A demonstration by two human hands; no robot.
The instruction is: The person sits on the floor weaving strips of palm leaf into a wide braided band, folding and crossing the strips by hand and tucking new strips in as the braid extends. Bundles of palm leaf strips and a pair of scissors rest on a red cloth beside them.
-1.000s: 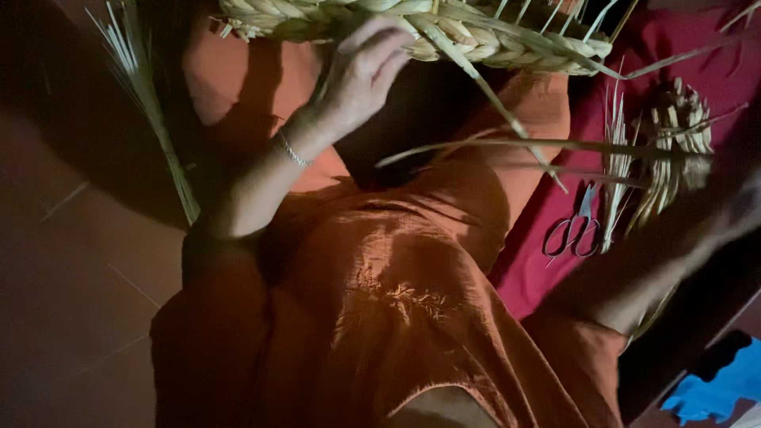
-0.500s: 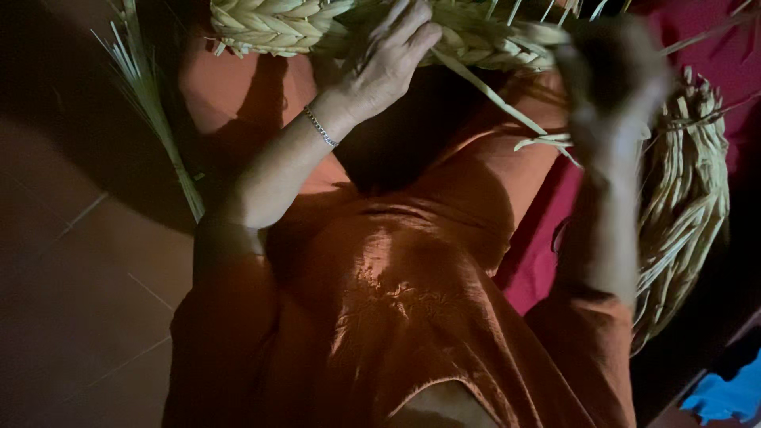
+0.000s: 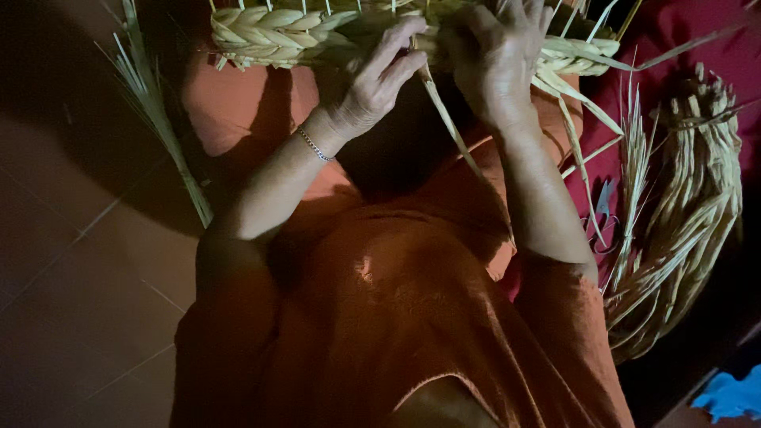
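A: Item one, at twelve o'clock: wide pale-yellow plaited band of palm leaf (image 3: 269, 36), resting across the knees; plaited and tight along its left run, loose flat strips fanning out at its right end; top edge cut off by the frame

B: Hands?

A: Left hand (image 3: 372, 87) with fingers curled against the band's lower edge, apparently pinching a long flat leaf strip (image 3: 448, 127) that trails toward six o'clock; right hand (image 3: 495, 59) closed over the working end at one o'clock; what its fingers pinch, I cannot tell; a thin silver chain bracelet (image 3: 315, 145) on the left wrist

B: Progress?

A: By my judgement well under way but unfinished; a long stretch is braided, yet free ends remain, and a curved bundle of dry straw-coloured leaves (image 3: 682, 230) waits at three o'clock on a dark red cloth (image 3: 682, 40); a further green-yellow leaf spray (image 3: 154, 119) lies at ten o'clock on the brown tiled floor (image 3: 71, 301)

B: Obscured?

A: Small metal scissors (image 3: 604, 208) half under leaves; blue scrap of cloth or plastic (image 3: 729, 394) at five o'clock, unidentified; orange garment (image 3: 396, 317) fills the centre; everything dim
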